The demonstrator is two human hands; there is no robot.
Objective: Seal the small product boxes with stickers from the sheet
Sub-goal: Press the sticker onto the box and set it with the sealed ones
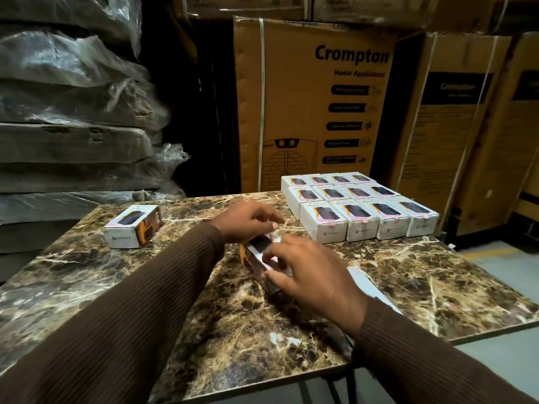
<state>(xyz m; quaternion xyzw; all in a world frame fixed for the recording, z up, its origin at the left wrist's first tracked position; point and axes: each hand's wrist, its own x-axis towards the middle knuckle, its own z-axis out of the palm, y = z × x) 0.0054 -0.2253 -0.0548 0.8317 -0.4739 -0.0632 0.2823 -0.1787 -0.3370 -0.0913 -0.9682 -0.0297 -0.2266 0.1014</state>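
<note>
White box (264, 259) flat, long axis running toward far right; both hands' grip on it.

This is a storeroom or warehouse. Tall brown cardboard cartons (315, 103) marked "Crompton Home Appliances" stand packed close behind the desk (408, 272). On the far left, flat packs wrapped in plastic (73, 91) are piled high. The floor (495, 258) is bare and grey.

Both hands on one small product box (264, 259) at bench (437, 281) centre — left hand (248, 221) far end, right hand (306, 272) near end, sticker sheet (367, 282) beside.
</note>
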